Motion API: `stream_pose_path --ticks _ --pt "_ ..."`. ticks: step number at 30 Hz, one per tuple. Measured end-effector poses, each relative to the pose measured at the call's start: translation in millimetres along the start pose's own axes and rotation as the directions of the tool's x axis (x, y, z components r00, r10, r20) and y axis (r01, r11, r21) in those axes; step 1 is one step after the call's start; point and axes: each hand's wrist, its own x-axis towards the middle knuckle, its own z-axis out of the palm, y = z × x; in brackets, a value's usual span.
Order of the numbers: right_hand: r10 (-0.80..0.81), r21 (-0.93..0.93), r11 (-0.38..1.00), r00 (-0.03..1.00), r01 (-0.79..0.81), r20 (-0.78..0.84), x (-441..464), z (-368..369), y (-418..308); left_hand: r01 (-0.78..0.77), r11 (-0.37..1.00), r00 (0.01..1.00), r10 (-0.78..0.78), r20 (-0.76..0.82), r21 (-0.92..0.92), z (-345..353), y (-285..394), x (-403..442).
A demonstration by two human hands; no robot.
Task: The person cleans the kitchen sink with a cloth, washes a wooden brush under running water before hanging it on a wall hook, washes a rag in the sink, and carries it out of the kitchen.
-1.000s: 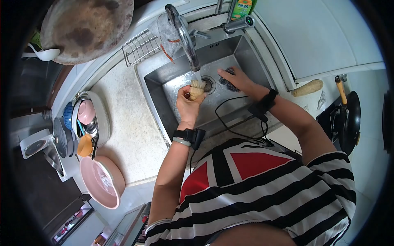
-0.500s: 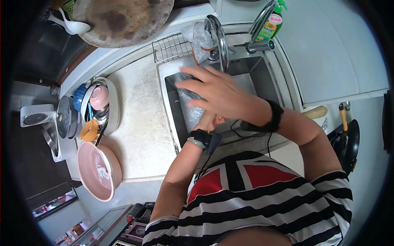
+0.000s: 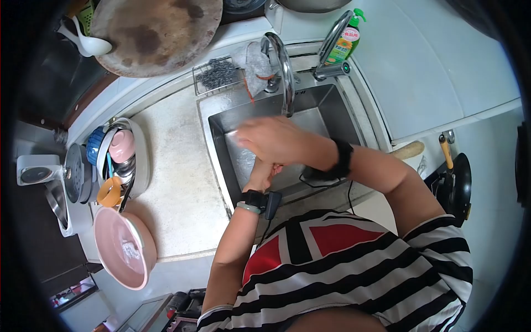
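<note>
My right hand (image 3: 271, 138) is over the sink (image 3: 315, 124), palm down and smeared by motion; nothing shows in it, and its fingers are not clear. Below it, my left hand (image 3: 265, 174) reaches into the near part of the basin, partly covered by the right hand. The left fingers that show are curled in; what they grip, if anything, is hidden. A grey mesh scrubber (image 3: 217, 74) lies on the wire rack (image 3: 200, 83) behind the sink. Beside it hangs a grey cloth (image 3: 254, 63). The curved faucet (image 3: 286, 72) arches over the basin.
A pink basin (image 3: 119, 246) sits at the counter's left edge, below a dish rack (image 3: 142, 166) of bowls and utensils. A green soap bottle (image 3: 344, 47) stands behind the sink. A large round board (image 3: 157, 36) is at the back left, a black pan (image 3: 456, 185) at right.
The dark mesh scrubber was at my right hand over the sink; now one lies on the wire rack. My right hand has closed up from spread fingers, and the view has shifted slightly.
</note>
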Motion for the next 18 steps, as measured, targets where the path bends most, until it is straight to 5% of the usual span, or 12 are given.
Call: stream_pose_path --ticks 2,4,6,9,11,14,15,17,18 --pt "0.050 -0.020 0.999 0.963 -0.046 0.264 -22 12 35 -0.043 0.998 0.999 0.042 -0.031 -0.039 2 1 0" --pt "0.226 -0.164 0.966 0.960 -0.199 0.166 -41 17 80 -0.054 0.998 0.996 0.052 -0.078 -0.025 9 5 -6" --pt "0.114 -0.195 0.957 0.898 -0.213 -0.424 -41 49 145 -0.103 0.993 0.987 0.109 -0.118 0.054 11 1 -5" --pt "-0.020 -0.340 0.918 0.831 -0.206 -0.556 -20 36 189 -0.172 0.978 0.971 0.189 -0.146 0.122 22 0 -8" --pt "0.252 -0.335 0.888 0.943 -0.315 -0.217 -15 43 216 -0.360 0.908 0.907 0.395 -0.148 0.216 18 -8 1" --pt "0.264 -0.271 0.902 0.926 -0.335 -0.269 -28 40 214 -0.441 0.741 0.818 0.564 -0.114 0.506 21 -5 -8" --pt "0.272 -0.273 0.896 0.919 -0.351 -0.286 -34 39 214 -0.419 0.651 0.789 0.606 -0.101 0.633 22 -3 -14" --pt "0.286 -0.071 0.956 0.958 -0.285 -0.004 -47 17 225 -0.351 0.450 0.728 0.683 -0.063 0.821 24 6 -24" --pt "0.309 -0.105 0.944 0.950 -0.312 -0.043 -58 -4 226 -0.218 0.404 0.760 0.642 -0.105 0.889 17 6 -24"
